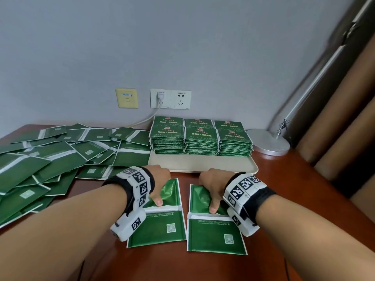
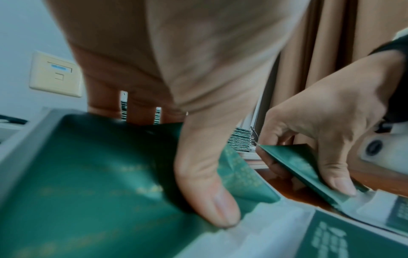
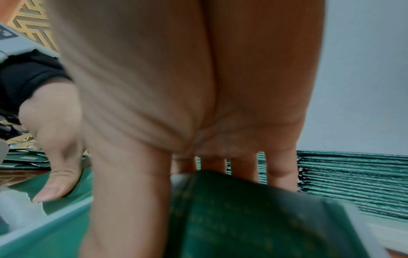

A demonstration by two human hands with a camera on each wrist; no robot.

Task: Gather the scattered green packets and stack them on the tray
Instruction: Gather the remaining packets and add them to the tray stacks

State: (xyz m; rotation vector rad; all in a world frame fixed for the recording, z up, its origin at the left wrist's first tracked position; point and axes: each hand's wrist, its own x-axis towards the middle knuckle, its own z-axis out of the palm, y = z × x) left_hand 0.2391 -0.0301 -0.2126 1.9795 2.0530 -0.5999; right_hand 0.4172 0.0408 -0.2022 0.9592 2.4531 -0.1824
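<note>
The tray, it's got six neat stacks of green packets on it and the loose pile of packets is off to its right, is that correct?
Not quite. The tray does carry six neat stacks of green packets, but the loose pile lies to its left, not its right. The head view shows this; a lamp base stands to the tray's right.

Bare forearms, black wristbands w/ white camera units (image 1: 132, 201), b&w square-code tags on both wrists.
</note>
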